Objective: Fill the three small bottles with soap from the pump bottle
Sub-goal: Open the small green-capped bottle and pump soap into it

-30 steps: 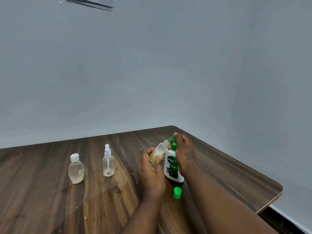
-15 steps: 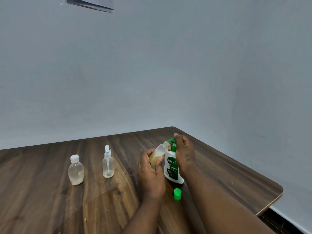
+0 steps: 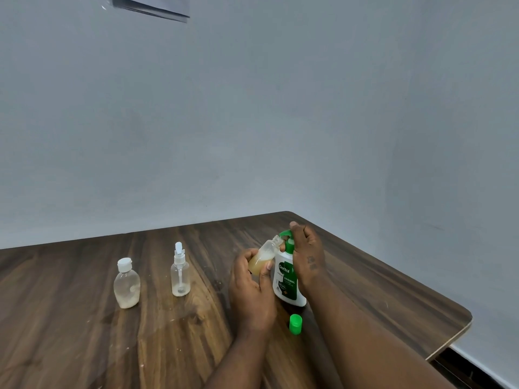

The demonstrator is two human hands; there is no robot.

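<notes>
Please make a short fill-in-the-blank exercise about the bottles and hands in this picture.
1. The left hand tilts a small bottle under the pump bottle spout; the liquid inside is ____ in colour.
2. The loose cap on the table is ____.
3. The right hand rests on the ____ bottle.

Missing words: yellowish; green; pump

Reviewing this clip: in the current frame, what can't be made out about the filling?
All in the head view:
- Pump bottle spout: covered by the right hand, so soap flow is unseen.
- Held bottle base: wrapped by the left hand.
- Capped bottle and spray bottle contents: too small and pale to judge.
- Paper on the wall: cut off by the top edge.
</notes>
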